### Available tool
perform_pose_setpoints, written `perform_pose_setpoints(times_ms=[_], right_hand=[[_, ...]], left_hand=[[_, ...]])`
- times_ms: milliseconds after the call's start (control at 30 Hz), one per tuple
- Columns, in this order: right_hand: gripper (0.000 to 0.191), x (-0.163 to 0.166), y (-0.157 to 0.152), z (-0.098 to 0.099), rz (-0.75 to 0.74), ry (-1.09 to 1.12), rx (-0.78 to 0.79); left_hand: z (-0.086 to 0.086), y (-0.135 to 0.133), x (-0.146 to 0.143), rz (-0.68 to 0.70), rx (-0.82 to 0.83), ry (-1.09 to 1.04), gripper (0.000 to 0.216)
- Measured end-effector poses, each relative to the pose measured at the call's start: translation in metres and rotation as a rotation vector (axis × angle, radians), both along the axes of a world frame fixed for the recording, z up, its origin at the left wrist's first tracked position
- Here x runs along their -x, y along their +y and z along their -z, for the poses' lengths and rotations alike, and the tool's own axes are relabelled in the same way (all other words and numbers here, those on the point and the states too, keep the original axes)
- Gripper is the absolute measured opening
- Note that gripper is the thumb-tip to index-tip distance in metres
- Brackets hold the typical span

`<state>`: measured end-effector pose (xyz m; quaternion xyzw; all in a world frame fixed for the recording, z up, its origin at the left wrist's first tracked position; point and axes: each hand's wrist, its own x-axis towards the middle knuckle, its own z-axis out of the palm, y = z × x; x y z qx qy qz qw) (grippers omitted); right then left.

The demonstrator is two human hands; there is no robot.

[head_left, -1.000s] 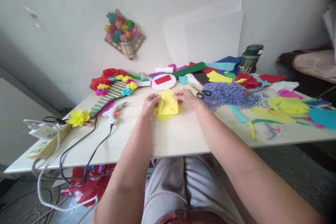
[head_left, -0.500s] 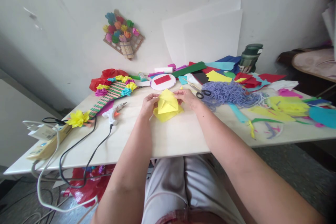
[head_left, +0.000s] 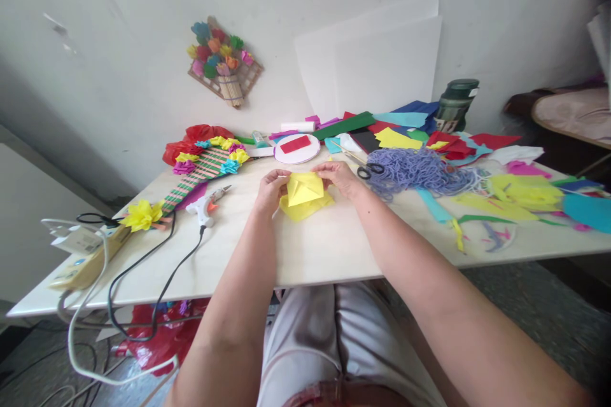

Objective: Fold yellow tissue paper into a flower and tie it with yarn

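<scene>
A folded piece of yellow paper (head_left: 305,189) is held between both hands above the middle of the table. My left hand (head_left: 273,189) pinches its left edge, and my right hand (head_left: 340,179) pinches the upper right edge. Crease lines show on its front face, and its top edge is straight. Under it lies another yellow sheet (head_left: 308,211), partly covered. The fingertips behind the folded paper are hidden. Just right of my right hand are black-handled scissors (head_left: 370,170).
To the left lie a white glue gun (head_left: 203,205), its cord, a power strip (head_left: 90,261) and a flower-decorated woven piece (head_left: 203,168). Purple yarn (head_left: 420,170) and coloured paper scraps (head_left: 525,194) cover the right side. A dark green bottle (head_left: 457,106) stands at the back.
The pointed top of the folded yellow paper has gone down, leaving a straight upper edge. Both hands have stayed in nearly the same place, still gripping its sides.
</scene>
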<state>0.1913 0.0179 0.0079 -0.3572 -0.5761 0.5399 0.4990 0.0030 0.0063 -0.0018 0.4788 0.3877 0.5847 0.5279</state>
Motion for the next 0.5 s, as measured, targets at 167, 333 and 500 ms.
perform_pose_setpoints(times_ms=[167, 333, 500], right_hand=[[0.015, -0.0006, -0.0015, -0.0010, -0.027, 0.015, -0.005], [0.019, -0.0018, -0.0024, -0.0016, -0.050, 0.046, -0.003], [0.019, -0.0008, -0.0035, -0.0033, -0.029, 0.008, 0.003]], left_hand=[[-0.0007, -0.0003, -0.0001, -0.012, -0.007, 0.000, 0.020], [-0.0007, -0.0001, 0.0003, -0.021, -0.013, 0.006, 0.021], [-0.0003, 0.0002, 0.0008, -0.019, -0.022, -0.004, 0.022]])
